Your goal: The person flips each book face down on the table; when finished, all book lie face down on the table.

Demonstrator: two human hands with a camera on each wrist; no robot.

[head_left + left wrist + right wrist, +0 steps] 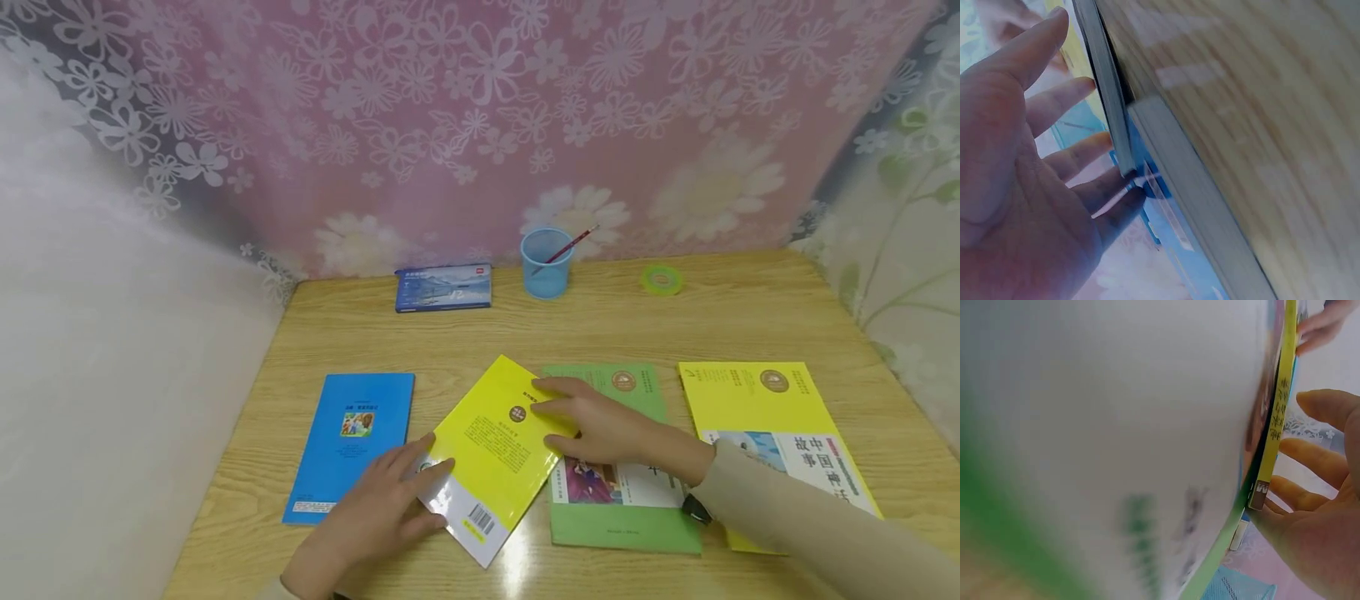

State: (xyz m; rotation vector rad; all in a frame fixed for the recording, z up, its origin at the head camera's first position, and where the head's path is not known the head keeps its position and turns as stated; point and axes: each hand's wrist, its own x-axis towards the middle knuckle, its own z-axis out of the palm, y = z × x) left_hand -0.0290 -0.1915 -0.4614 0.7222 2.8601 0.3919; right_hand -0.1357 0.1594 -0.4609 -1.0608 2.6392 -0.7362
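A yellow book (487, 446) with a white strip and barcode lies turned at an angle near the middle of the table. My left hand (386, 500) touches its lower left side, fingers spread and thumb apart. On its upper right side rest the extended fingers of my right hand (603, 421); the spine (1277, 419) shows beside them in the right wrist view. A green book (626, 529) is partly covered by the yellow book and my right hand. Left of my left hand lies a blue book (315, 450), its page edge (1179, 181) visible in the left wrist view.
Another yellow book (727, 400) lies at the right, partly under my right sleeve (795, 508). Along the back stand a blue box (442, 287) and a light-blue mesh cup (546, 275) with a pencil (573, 243). A round green-yellow item (662, 281) lies right of them.
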